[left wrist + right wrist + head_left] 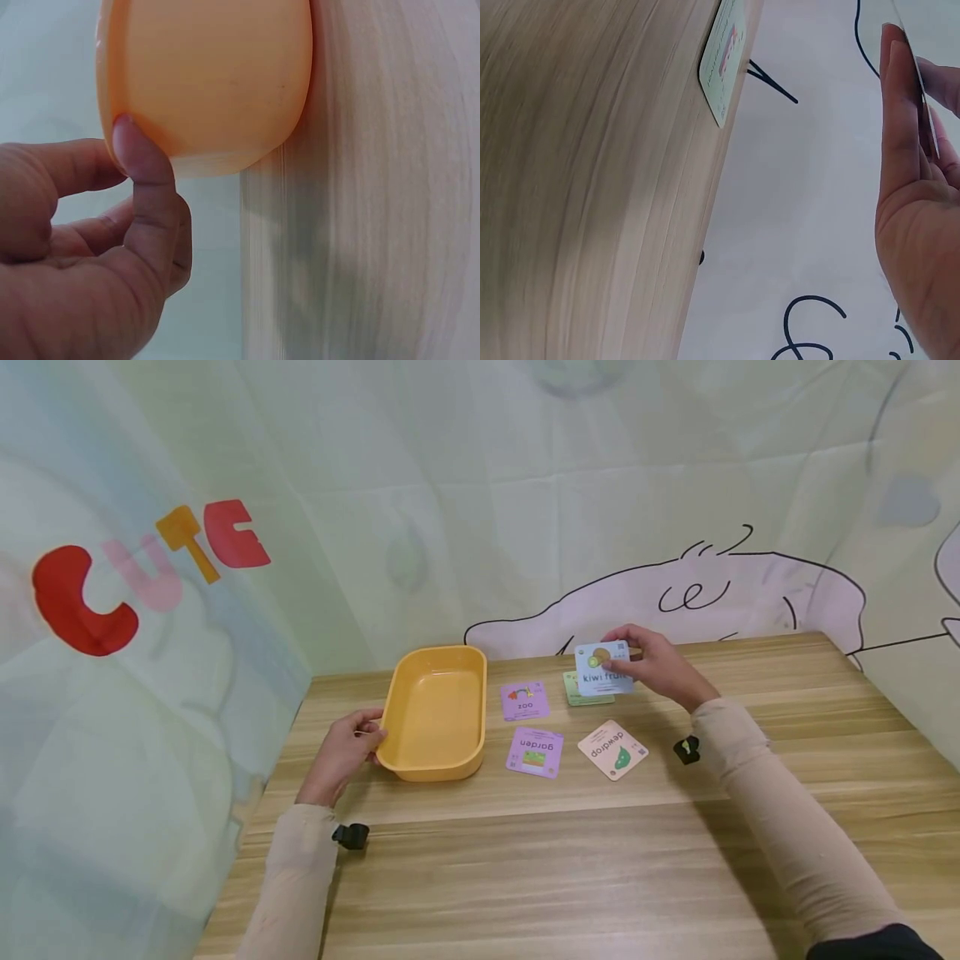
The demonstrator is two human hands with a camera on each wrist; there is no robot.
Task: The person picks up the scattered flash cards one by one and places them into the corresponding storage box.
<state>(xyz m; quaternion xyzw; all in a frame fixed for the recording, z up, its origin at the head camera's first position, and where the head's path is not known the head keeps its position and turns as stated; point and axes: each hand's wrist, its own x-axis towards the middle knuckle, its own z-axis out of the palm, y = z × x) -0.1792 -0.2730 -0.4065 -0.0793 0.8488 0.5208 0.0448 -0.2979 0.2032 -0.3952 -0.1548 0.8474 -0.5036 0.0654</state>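
Note:
My left hand (346,755) pinches the left rim of a yellow plastic tray (437,774), thumb on the inside wall, as the left wrist view shows. My right hand (660,667) holds a light-blue "kiwi fruit" card (604,680) between thumb and fingers, raised above the table. Seen edge-on in the right wrist view, the card (922,97) sits between the fingers. Partly hidden under it in the head view lies a green card (588,700). A purple "zoo" card (525,702), a purple "garden" card (535,752) and a white "dewdrop" card (612,750) lie on the table.
The wood-grain table (540,877) meets a printed cloth backdrop (420,510) at its back edge. More cloth with "CUTE" lettering (82,610) hangs at the left. The cards lie just right of the tray.

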